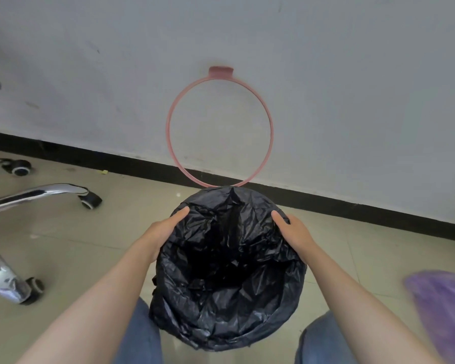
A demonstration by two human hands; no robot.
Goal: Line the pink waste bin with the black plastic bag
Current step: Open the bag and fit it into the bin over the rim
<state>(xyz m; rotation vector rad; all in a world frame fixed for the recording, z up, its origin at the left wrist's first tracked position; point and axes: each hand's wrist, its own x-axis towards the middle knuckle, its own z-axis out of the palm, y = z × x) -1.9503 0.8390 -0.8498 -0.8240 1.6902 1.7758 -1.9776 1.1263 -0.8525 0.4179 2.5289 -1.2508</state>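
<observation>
Chrome chair base point(24, 200) on castors at the floor's point(95, 240) left edge, purple bag point(441, 306) at its right, pink ring point(220, 127) propped against the wall point(326, 74) just behind. Left hand point(160, 232) and right hand point(293, 232) gripping opposite sides of the black plastic bag point(229, 271), thumbs inside its mouth. Bag open, draped fully over the bin between denim-clad knees; bin itself hidden.

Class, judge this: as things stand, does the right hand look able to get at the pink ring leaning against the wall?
Probably yes: the pink ring stands just beyond the black bag, nothing between, though the right hand now rests on it.
</observation>
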